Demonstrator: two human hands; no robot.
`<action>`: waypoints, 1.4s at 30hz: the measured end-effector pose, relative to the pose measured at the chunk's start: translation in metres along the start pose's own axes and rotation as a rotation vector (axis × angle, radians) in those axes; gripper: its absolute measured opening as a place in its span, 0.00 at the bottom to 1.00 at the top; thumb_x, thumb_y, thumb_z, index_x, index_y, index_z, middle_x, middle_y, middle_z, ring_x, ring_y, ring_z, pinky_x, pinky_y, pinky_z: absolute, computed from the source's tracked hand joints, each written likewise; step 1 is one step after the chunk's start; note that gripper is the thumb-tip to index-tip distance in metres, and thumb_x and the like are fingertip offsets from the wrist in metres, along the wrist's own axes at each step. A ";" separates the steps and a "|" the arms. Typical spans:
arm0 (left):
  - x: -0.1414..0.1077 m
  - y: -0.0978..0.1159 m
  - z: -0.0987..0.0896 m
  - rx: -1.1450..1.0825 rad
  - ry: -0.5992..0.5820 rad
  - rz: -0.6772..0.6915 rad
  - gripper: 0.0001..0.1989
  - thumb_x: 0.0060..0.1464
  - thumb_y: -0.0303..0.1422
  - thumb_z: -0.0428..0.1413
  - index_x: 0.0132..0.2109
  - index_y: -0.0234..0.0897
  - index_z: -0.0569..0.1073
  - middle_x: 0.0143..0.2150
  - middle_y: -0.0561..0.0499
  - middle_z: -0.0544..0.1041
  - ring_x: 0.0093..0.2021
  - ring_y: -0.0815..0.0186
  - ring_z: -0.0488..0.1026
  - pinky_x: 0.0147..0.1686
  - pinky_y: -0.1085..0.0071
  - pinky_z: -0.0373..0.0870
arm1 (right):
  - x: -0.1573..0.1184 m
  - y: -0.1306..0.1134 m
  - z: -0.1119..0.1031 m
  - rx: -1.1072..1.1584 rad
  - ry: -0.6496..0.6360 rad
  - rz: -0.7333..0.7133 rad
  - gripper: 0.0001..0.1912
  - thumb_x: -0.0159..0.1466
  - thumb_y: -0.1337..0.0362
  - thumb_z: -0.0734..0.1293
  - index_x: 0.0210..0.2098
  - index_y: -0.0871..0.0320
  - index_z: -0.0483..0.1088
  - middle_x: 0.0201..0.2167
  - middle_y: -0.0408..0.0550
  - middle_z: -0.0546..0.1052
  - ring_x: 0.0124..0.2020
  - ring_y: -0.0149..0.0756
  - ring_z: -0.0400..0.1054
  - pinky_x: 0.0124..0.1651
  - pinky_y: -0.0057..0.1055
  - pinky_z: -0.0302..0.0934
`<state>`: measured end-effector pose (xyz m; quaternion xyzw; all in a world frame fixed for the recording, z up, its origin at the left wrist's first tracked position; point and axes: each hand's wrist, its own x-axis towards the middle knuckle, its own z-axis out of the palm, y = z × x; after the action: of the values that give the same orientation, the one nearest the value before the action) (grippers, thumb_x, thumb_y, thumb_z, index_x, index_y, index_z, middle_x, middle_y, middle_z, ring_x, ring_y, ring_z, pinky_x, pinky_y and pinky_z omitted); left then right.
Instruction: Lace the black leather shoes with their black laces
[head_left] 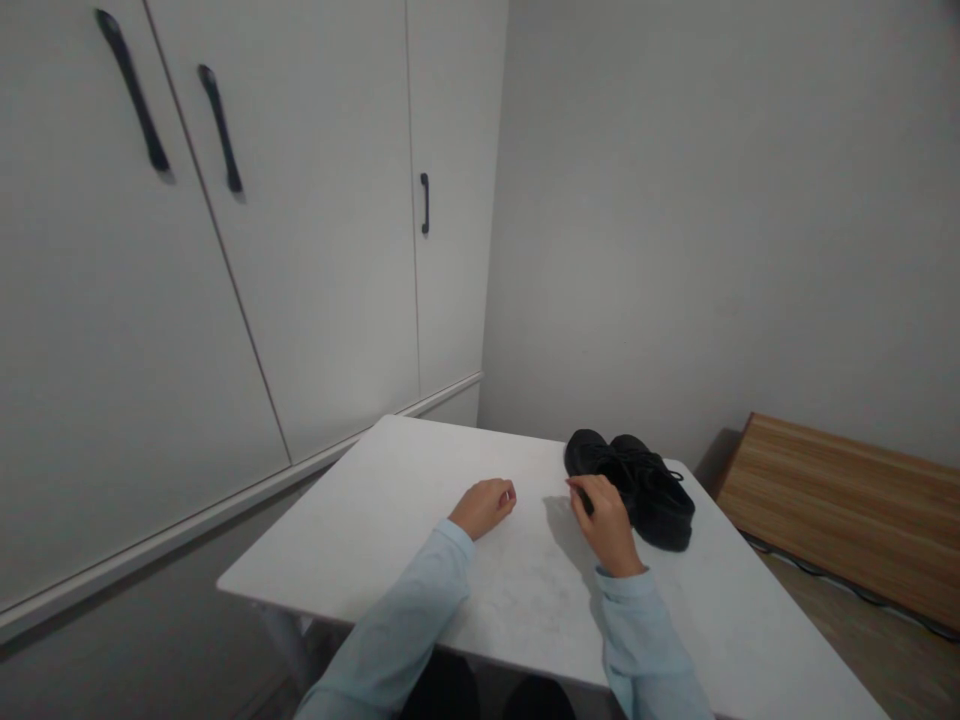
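A pair of black lace-up shoes point(660, 505) sits on the white table point(360, 540), toward its far right side, toes pointing away. My right hand point(606, 525) is just left of the shoes and covers part of the nearer side of one. Its fingers are curled toward the thumb, with a small dark patch between them that I cannot make out. Over the middle of the table, my left hand point(484, 508) has its fingers curled in, and nothing shows in it. Both arms wear light blue sleeves.
White cabinet doors point(315, 250) with dark handles stand along the left, next to a plain grey wall point(712, 200). A wood-grain panel point(847, 510) leans at the right beyond the table, with a dark cable along its lower edge.
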<state>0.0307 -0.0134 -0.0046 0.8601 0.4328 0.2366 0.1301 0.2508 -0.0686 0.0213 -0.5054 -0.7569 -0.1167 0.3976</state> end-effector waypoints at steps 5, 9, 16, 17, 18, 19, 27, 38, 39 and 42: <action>0.000 -0.001 0.001 0.003 0.011 -0.002 0.08 0.54 0.28 0.49 0.35 0.37 0.72 0.28 0.52 0.72 0.30 0.68 0.67 0.32 0.74 0.61 | 0.002 0.008 -0.013 -0.102 0.091 0.058 0.09 0.63 0.67 0.59 0.39 0.59 0.70 0.37 0.51 0.75 0.43 0.43 0.65 0.45 0.38 0.56; 0.000 -0.001 0.002 -0.005 0.010 -0.018 0.07 0.54 0.28 0.49 0.34 0.37 0.73 0.28 0.52 0.72 0.30 0.68 0.68 0.33 0.74 0.61 | 0.001 0.016 -0.013 -0.223 0.093 0.070 0.11 0.62 0.64 0.60 0.42 0.59 0.68 0.40 0.53 0.75 0.46 0.47 0.63 0.48 0.41 0.54; 0.001 -0.003 0.002 -0.009 0.023 0.002 0.08 0.54 0.28 0.48 0.34 0.36 0.72 0.29 0.52 0.73 0.30 0.68 0.68 0.33 0.74 0.61 | -0.011 0.046 -0.003 -0.389 0.073 0.151 0.19 0.61 0.58 0.61 0.48 0.64 0.64 0.44 0.61 0.71 0.51 0.53 0.60 0.52 0.47 0.53; 0.001 -0.003 0.003 -0.010 0.022 0.004 0.08 0.54 0.28 0.48 0.34 0.36 0.72 0.29 0.52 0.73 0.30 0.68 0.69 0.33 0.74 0.61 | -0.013 0.051 -0.002 -0.381 0.060 0.150 0.20 0.61 0.56 0.61 0.47 0.64 0.64 0.44 0.62 0.70 0.51 0.53 0.60 0.52 0.47 0.53; 0.001 -0.003 0.003 -0.012 0.020 0.006 0.08 0.54 0.28 0.48 0.34 0.36 0.72 0.28 0.52 0.73 0.30 0.68 0.69 0.33 0.74 0.61 | -0.015 0.055 0.000 -0.365 0.049 0.148 0.20 0.61 0.55 0.61 0.46 0.65 0.65 0.43 0.62 0.70 0.50 0.52 0.60 0.52 0.47 0.54; 0.001 -0.004 0.003 -0.014 0.019 0.008 0.08 0.54 0.28 0.48 0.34 0.36 0.72 0.28 0.52 0.73 0.30 0.68 0.69 0.33 0.74 0.61 | -0.017 0.060 0.002 -0.347 0.037 0.141 0.20 0.62 0.54 0.61 0.44 0.65 0.66 0.42 0.62 0.70 0.49 0.52 0.61 0.51 0.46 0.55; 0.000 -0.005 0.005 -0.016 0.014 -0.010 0.08 0.54 0.28 0.48 0.34 0.37 0.72 0.29 0.52 0.73 0.30 0.68 0.69 0.34 0.74 0.62 | -0.019 0.067 0.003 -0.263 0.018 0.114 0.14 0.65 0.58 0.58 0.38 0.61 0.69 0.39 0.60 0.70 0.43 0.50 0.62 0.46 0.45 0.59; 0.000 -0.001 0.000 -0.035 0.013 -0.023 0.07 0.55 0.29 0.49 0.35 0.37 0.72 0.29 0.52 0.72 0.30 0.68 0.68 0.33 0.74 0.61 | -0.006 0.037 -0.005 -0.362 0.022 0.101 0.10 0.64 0.62 0.58 0.36 0.60 0.69 0.33 0.55 0.69 0.37 0.47 0.58 0.40 0.40 0.54; 0.000 -0.001 0.000 -0.036 0.017 -0.022 0.07 0.55 0.29 0.49 0.35 0.37 0.72 0.28 0.53 0.72 0.30 0.69 0.68 0.33 0.74 0.61 | -0.004 0.032 -0.006 -0.371 0.018 0.102 0.10 0.64 0.62 0.58 0.35 0.60 0.69 0.33 0.54 0.69 0.37 0.47 0.58 0.39 0.39 0.54; 0.000 -0.001 -0.001 -0.041 0.039 -0.024 0.07 0.55 0.29 0.49 0.35 0.37 0.72 0.29 0.53 0.72 0.30 0.69 0.68 0.33 0.75 0.61 | -0.002 0.018 -0.006 -0.375 0.013 0.088 0.10 0.65 0.63 0.58 0.34 0.60 0.68 0.32 0.54 0.69 0.37 0.47 0.58 0.39 0.38 0.53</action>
<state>0.0297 -0.0130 -0.0037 0.8473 0.4406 0.2604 0.1421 0.2699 -0.0651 0.0198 -0.6026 -0.6963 -0.2414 0.3061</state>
